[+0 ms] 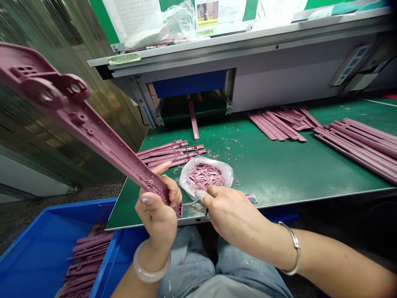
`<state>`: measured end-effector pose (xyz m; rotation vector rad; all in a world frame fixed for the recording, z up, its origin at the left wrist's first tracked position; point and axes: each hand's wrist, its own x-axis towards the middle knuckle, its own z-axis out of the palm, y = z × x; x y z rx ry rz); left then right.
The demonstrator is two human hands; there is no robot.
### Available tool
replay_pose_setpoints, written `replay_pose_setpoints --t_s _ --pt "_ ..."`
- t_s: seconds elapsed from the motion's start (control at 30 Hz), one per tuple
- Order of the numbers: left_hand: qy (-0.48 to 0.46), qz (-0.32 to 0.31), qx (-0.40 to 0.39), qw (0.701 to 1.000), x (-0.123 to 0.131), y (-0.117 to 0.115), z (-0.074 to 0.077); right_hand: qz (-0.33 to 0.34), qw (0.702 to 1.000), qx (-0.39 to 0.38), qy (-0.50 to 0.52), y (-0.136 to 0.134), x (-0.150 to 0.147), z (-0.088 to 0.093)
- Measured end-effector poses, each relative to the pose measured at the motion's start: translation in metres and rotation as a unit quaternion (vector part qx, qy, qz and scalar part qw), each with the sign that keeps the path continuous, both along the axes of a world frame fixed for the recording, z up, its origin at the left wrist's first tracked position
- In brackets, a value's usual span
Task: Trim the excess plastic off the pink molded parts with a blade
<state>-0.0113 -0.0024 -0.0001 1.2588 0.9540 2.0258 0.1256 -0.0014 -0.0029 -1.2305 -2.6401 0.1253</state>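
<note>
My left hand (159, 217) is closed around the near end of a long pink plastic strip part (107, 145). The part slants up to the left, its ribbed and holed side showing. In my right hand (232, 207) is a knife (201, 209) with a grey wrapped handle, its thin blade pointing left at the part's near end. Whether the blade touches the plastic I cannot tell. Just beyond my hands sits a clear plastic bag (228, 171), rolled open and holding pink scraps (207, 176). Several similar pink strips (173, 154) lie behind my left hand.
Pink strips lie in piles on the green table (248, 178), one at centre right (279, 123) and another at far right (366, 142). One strip (193, 118) sticks out of the conveyor opening (189, 85). A blue bin (34, 244) with more strips stands at lower left.
</note>
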Motion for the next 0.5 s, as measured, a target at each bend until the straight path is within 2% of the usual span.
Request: replay_pose_setpoints --t_s 0.1,0.17,0.3,0.4,0.5 --pt "-0.011 -0.009 -0.013 1.0 -0.006 0.001 0.003 0.027 0.998 -0.018 0.049 0.004 0.007 -0.007" --pt "-0.026 -0.032 -0.038 0.998 -0.012 -0.001 0.004 0.051 0.99 -0.028 0.127 0.008 0.015 -0.011" --pt "-0.053 -0.141 -0.17 0.974 -0.021 -0.009 0.002 0.086 0.959 -0.007 0.269 0.024 0.034 -0.012" --pt "-0.061 -0.198 -0.283 0.937 -0.019 -0.016 -0.003 0.053 0.959 0.051 0.274 0.038 0.041 -0.006" --pt "-0.064 -0.197 -0.354 0.912 -0.013 -0.019 -0.013 -0.027 0.964 0.099 0.246 0.052 0.042 0.006"
